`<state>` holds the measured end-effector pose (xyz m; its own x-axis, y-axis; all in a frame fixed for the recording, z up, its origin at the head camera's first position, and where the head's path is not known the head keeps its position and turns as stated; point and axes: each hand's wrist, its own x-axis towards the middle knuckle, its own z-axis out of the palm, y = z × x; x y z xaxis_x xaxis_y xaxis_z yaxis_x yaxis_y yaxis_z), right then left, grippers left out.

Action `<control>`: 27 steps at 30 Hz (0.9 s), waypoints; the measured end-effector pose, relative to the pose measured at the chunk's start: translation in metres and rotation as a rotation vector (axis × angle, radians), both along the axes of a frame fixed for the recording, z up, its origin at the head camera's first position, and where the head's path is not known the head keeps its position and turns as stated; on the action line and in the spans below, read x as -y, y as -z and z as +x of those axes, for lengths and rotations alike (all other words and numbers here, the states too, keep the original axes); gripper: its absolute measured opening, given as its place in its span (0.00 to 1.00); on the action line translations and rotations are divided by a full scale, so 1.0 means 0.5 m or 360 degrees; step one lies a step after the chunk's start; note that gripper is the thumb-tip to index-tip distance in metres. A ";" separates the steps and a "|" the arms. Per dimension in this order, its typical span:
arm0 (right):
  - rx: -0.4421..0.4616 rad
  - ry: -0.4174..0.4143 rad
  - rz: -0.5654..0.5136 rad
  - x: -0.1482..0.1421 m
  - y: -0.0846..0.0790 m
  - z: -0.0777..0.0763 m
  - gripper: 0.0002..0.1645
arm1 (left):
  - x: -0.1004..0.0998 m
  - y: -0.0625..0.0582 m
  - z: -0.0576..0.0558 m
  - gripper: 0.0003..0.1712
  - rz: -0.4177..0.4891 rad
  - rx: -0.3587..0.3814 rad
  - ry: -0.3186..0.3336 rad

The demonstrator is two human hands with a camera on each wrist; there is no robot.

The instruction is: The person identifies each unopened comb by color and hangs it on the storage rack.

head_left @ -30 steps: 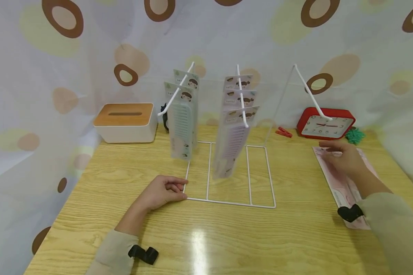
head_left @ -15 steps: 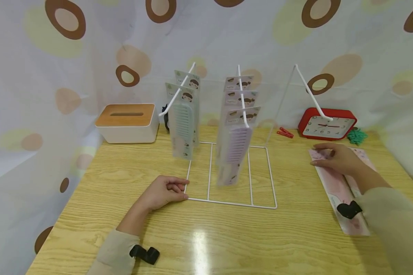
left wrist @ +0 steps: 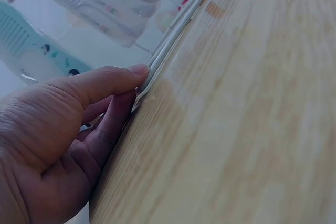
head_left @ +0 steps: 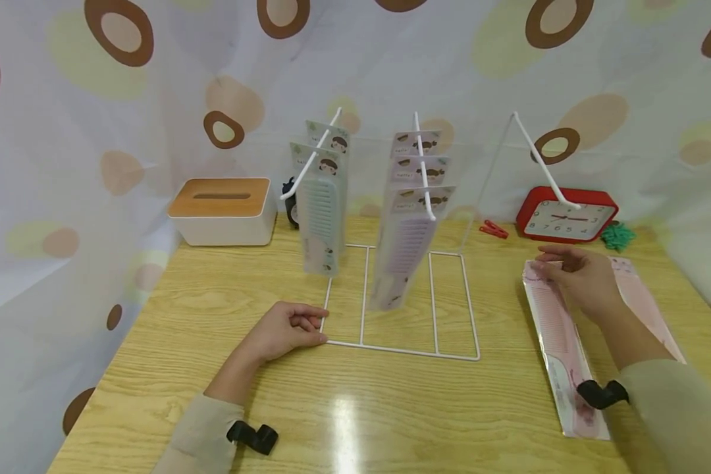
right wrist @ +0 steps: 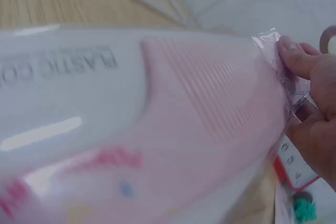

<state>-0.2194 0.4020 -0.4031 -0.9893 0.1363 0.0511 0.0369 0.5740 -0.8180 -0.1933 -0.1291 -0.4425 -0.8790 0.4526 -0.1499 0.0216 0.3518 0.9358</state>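
My left hand (head_left: 281, 332) pinches the front left corner of a white wire display rack (head_left: 403, 351); in the left wrist view its thumb and fingers (left wrist: 118, 82) meet at the wire. On the rack's left hook hang packaged green combs (head_left: 320, 210), on the middle one several packaged purple combs (head_left: 411, 240). Nothing hangs from the right hook (head_left: 539, 158). At the right, my right hand (head_left: 592, 283) grips the top end of a packaged pink comb (head_left: 553, 322), raised at a slant. In the right wrist view, thumb and fingers pinch its clear wrapper (right wrist: 270, 43).
Another pink comb pack (head_left: 640, 293) lies on the table beneath the right forearm. Along the back stand a tissue box (head_left: 219, 210), a small black object (head_left: 291, 207) behind the green combs, a red clothespin (head_left: 494, 229), a red clock (head_left: 569, 215) and a green tangle (head_left: 617, 236).
My right hand has closed on the top of one pink comb pack and drawn it up and leftward, apart from the other. The purple packs swing slightly. My left hand stays on the rack corner.
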 end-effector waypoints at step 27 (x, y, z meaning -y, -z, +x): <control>-0.1043 -0.0394 -0.1562 0.254 -0.343 0.167 0.18 | 0.002 0.004 -0.001 0.26 0.0007 0.0024 -0.0005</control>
<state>-0.1359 0.2751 -0.2316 -0.8190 0.2091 0.5344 -0.5721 -0.3702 -0.7319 -0.1939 -0.1303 -0.4446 -0.8782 0.4504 -0.1611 0.0065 0.3480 0.9375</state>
